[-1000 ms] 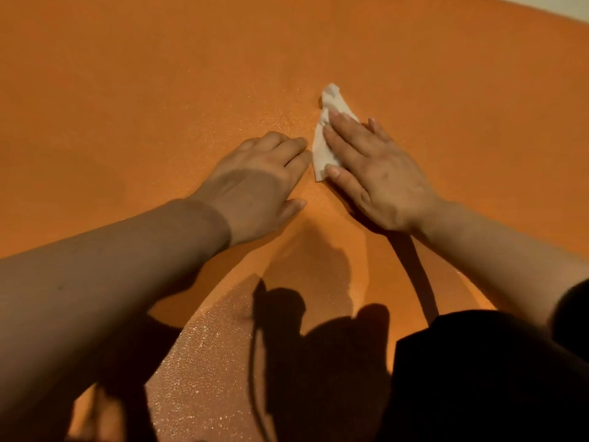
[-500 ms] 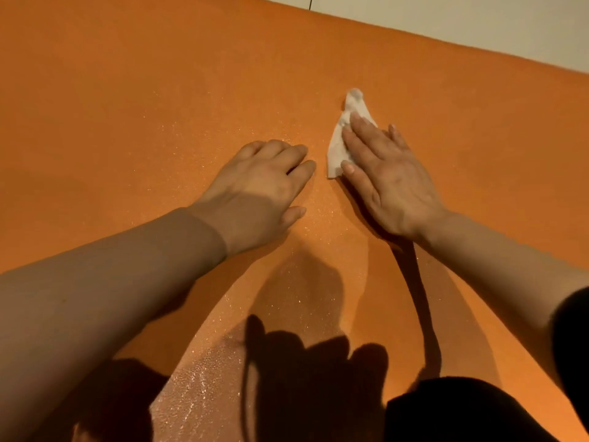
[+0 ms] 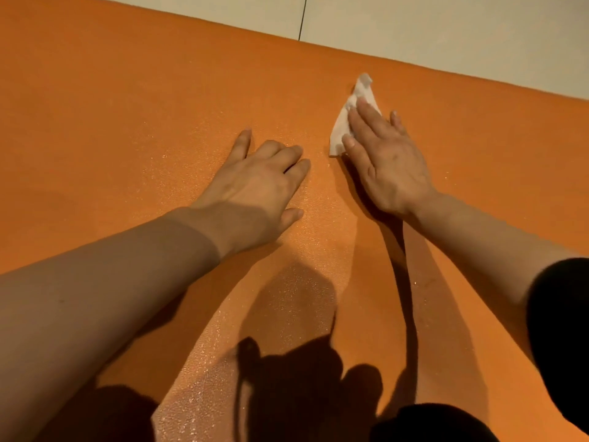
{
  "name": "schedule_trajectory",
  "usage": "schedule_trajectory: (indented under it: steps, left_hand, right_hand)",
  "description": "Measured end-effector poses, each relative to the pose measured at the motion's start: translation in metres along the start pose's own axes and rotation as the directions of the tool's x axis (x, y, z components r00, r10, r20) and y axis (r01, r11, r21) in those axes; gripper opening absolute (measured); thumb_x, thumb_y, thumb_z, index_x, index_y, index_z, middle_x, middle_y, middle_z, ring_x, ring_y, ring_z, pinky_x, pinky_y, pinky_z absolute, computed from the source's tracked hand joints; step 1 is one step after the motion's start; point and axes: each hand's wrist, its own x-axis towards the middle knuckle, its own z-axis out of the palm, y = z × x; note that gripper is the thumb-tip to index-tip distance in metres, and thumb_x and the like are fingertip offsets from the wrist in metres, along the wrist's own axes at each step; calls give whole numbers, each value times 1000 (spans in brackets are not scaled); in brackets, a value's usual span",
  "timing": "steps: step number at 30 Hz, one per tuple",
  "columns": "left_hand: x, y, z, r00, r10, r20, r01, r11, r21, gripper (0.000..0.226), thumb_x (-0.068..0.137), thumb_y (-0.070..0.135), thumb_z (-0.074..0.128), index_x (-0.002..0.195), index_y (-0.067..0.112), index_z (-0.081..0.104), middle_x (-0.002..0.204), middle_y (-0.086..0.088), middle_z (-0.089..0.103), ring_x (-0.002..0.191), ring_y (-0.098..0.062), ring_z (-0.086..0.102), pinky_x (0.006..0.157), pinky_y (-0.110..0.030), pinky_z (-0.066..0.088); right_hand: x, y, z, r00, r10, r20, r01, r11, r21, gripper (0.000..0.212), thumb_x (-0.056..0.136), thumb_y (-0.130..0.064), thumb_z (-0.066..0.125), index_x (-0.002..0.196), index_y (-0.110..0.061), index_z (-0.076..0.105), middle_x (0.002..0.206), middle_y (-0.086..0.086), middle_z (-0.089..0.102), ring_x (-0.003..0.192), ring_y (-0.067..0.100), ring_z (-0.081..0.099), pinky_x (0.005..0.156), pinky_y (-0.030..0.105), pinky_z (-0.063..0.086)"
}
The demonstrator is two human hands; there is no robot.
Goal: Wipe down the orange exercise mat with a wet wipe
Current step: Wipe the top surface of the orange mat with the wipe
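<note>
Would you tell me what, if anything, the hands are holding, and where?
Nothing is gripped: the right hand presses straight fingers on the wet wipe's near part; the left hand rests on the mat.

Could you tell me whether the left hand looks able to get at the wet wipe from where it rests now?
Probably yes. The left hand lies flat on the orange mat beside the wet wipe, with only bare mat between them. The right hand presses most of the wipe down, though, so only its near edge is free.

1. The right hand (image 3: pixel 387 154) presses a crumpled white wet wipe (image 3: pixel 345 122) flat against the orange exercise mat (image 3: pixel 127 90) with straight fingers.
2. The left hand (image 3: pixel 255 189) rests palm-down on the mat, just beside the right.
3. Pale floor (image 3: pixel 446 36) borders the mat's far edge.
</note>
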Motion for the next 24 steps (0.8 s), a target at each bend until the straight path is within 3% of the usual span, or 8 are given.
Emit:
schedule_trajectory:
  steps: [2,5,9,16,20,24]
  left_hand:
    - [3,-2,-1,1000,-2,-6,2,1000,0,73,93,56,43,152,24,16,157,3,17,141,-19,19,118,-52,3]
    - [7,-4,-3,1000,-6,-9,6,1000,-6,73,92,56,44,152,23,17,157,3,18,141,-20,19,118,-53,3]
    - [12,-3,-6,1000,-2,-28,2,1000,-24,73,93,55,45,152,23,17,157,2,20,140,-20,20,118,-53,3]
    - [17,-1,-7,999,-30,22,31,999,-33,73,95,54,42,153,23,12,160,3,10,144,-19,12,119,-50,3]
    - [23,3,-7,999,-49,8,49,998,-48,72,95,53,42,153,23,13,159,4,11,141,-20,13,119,-51,4]
    - [26,8,-8,998,-65,6,65,997,-49,72,95,54,42,153,23,13,158,4,12,140,-21,14,118,-53,3]
  right_hand:
    - [-6,-5,3,999,37,-31,-36,999,27,75,96,-53,10,152,-6,26,160,10,20,149,19,15,121,31,-2]
    - [-11,-22,11,999,-45,-13,46,997,60,75,97,-53,13,151,-2,27,159,13,20,149,21,14,122,33,-2]
    - [18,-14,4,995,-100,10,100,994,46,75,96,-52,9,152,-5,26,160,10,20,148,18,15,119,27,-6]
    - [21,-5,13,994,44,-97,-37,997,67,74,97,-51,11,151,-4,26,161,10,18,149,18,11,121,30,-3]
    - [38,-15,8,997,-44,-61,50,994,100,77,94,-52,9,150,-3,29,160,11,21,149,20,15,121,31,-2]
    - [55,11,-3,997,-70,-29,71,997,23,73,96,-52,7,152,-7,25,161,7,19,149,15,13,120,30,-4]
